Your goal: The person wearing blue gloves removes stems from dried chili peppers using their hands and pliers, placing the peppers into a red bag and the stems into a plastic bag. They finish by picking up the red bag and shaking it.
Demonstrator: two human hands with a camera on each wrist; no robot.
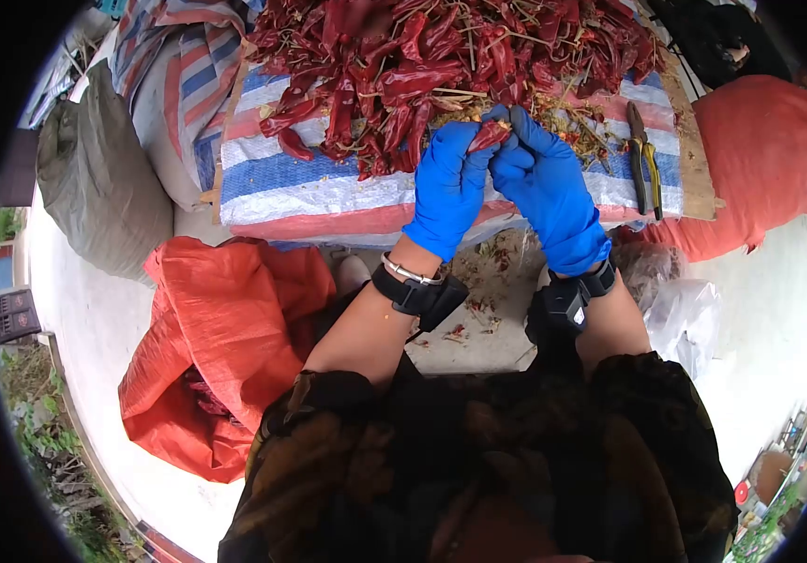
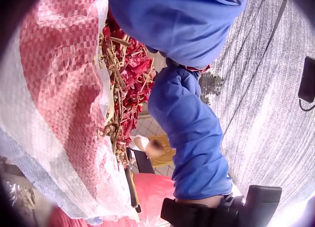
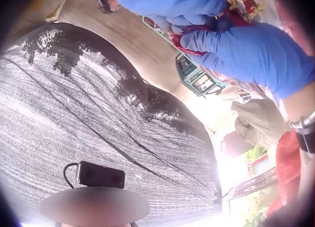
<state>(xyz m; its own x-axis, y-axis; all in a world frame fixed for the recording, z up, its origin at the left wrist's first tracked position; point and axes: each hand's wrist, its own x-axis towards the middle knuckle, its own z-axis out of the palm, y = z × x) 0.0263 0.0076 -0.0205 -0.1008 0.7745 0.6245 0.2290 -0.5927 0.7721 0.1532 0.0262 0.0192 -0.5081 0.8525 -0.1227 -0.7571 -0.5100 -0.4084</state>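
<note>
Both hands wear blue gloves and meet over the near edge of a cloth-covered table. My left hand [image 1: 450, 188] grips a dried red chili pepper [image 1: 490, 136] between thumb and fingers. Close against it, my right hand [image 1: 549, 192] pinches the pepper's upper end; the fingertips partly hide that end. The same chili pepper [image 3: 189, 41] shows red between the gloves in the right wrist view. Beyond the hands lies a big heap of dried chilies [image 1: 413, 75], stems among them. Loose stems and seeds [image 1: 581, 131] lie beside my right hand.
Yellow-and-black pliers [image 1: 644, 159] lie on the striped cloth [image 1: 281, 192] at the right. A red sack [image 1: 769, 159] stands right of the table, a grey sack [image 1: 98, 178] left. An open red bag [image 1: 225, 347] with chilies inside sits near my left forearm. Clear plastic [image 1: 685, 319] lies at right.
</note>
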